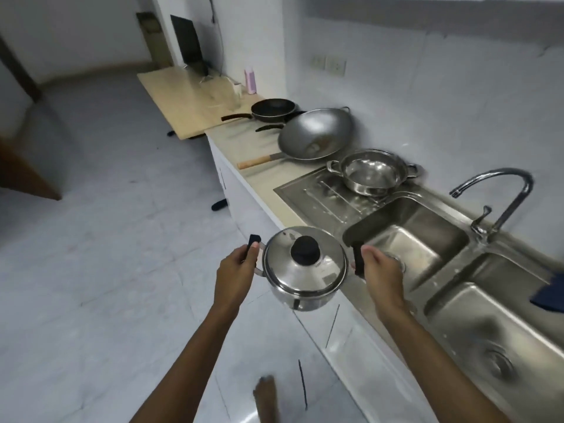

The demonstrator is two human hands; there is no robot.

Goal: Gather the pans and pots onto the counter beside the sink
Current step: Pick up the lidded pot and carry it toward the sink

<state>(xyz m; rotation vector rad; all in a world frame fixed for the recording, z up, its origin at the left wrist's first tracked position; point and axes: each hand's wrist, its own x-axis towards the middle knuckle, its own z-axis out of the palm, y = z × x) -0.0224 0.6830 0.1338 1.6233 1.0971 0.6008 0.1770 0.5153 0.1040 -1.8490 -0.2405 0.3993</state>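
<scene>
A lidded steel pot (305,267) with a black knob hangs in the air in front of the counter edge. My left hand (235,270) grips its left black handle and my right hand (381,270) grips its right one. On the beige counter (244,141) left of the sink lie a large steel wok (316,135) with a wooden handle and a black frying pan (273,109); another dark handle shows between them. An open steel pot (370,172) stands on the sink's drainboard (320,196).
A double steel sink (427,239) with a tap (500,199) runs along the right. A blue cloth (549,294) lies at the sink's far right. A wooden table (183,96) with a pink bottle (250,80) adjoins the counter's far end. Tiled floor lies to the left.
</scene>
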